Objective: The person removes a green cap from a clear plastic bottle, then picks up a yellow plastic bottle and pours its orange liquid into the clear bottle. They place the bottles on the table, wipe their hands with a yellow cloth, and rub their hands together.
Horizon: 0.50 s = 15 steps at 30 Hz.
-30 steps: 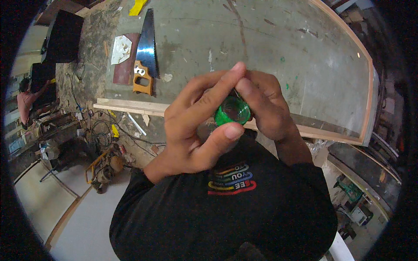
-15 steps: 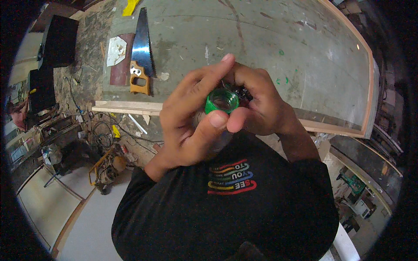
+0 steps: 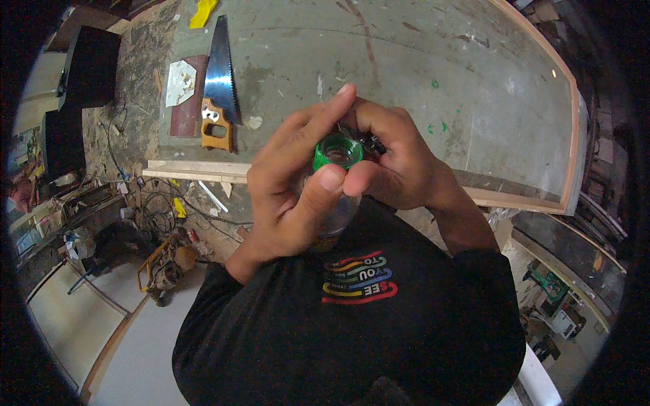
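A clear plastic bottle stands close to my chest, its open mouth tipped up toward me. Around its neck sits a bright green ring. My left hand is wrapped around the bottle's neck and upper body, the thumb against the green ring. From the other side my right hand closes on a small black object held against the neck; its kind is mostly hidden by the fingers. Both thumb tips nearly meet in front of the green ring.
Beyond my hands lies a grey-green work table with a wooden edge strip. A handsaw with a wooden handle lies at its left, beside a brown-red sheet. Cables and a yellow-framed machine are on the floor at left.
The bottle's mouth has shifted slightly left and toward me, and more of its clear body shows below my hands. Both hands keep their grip.
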{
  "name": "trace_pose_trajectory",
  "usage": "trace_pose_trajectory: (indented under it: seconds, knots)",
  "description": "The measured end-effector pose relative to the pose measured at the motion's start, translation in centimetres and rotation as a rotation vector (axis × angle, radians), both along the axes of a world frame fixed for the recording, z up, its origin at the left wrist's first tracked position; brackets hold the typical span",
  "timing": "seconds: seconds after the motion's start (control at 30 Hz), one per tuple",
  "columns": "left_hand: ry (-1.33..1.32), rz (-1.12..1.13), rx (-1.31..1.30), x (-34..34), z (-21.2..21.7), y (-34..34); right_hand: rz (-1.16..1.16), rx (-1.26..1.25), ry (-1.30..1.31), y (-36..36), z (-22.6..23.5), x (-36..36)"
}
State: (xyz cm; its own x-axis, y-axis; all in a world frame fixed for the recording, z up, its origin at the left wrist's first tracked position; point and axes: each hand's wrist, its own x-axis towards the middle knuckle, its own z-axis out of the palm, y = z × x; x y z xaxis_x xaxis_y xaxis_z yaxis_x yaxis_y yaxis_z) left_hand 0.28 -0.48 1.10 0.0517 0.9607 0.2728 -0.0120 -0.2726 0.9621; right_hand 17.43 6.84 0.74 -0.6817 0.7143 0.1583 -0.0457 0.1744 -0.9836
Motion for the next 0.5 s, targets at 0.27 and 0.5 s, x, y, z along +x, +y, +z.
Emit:
trace_pose_trajectory:
  seconds: [0.27, 0.5]
  knots:
    - [-0.035, 0.022, -0.025, 0.25, 0.08, -0.24, 0.0, 0.02, -0.058, -0.09, 0.35, 0.16]
    - [-0.032, 0.017, -0.033, 0.28, 0.19, -0.21, -0.028, -0.005, -0.028, -0.4, 0.68, 0.1]
